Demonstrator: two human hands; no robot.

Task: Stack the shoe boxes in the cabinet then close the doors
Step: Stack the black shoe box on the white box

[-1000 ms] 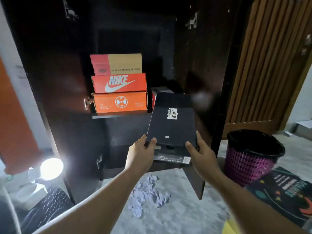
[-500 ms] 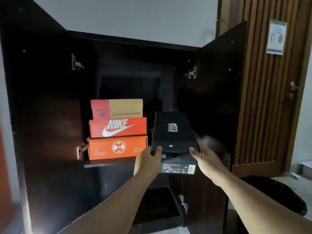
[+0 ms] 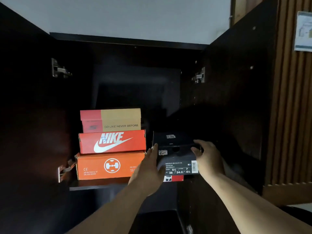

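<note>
A black shoe box (image 3: 175,157) lies on top of a red box (image 3: 176,178) on the right of the cabinet shelf (image 3: 94,186). My left hand (image 3: 148,168) grips its left side and my right hand (image 3: 208,157) holds its right corner. To the left stands a stack of three boxes: an orange box (image 3: 109,166) at the bottom, a red Nike box (image 3: 112,141) in the middle, and a red-and-tan box (image 3: 110,119) on top. The dark cabinet (image 3: 135,85) is open.
The left cabinet door (image 3: 25,98) and right cabinet door (image 3: 241,92) both stand open towards me. A slatted wooden wall (image 3: 290,115) with a paper notice (image 3: 303,31) is on the right. Metal hinges (image 3: 59,70) show inside.
Both hands have carried the black box up and forward from below the shelf, levelling it onto the red box inside the cabinet. My view has lifted from the floor and moved closer.
</note>
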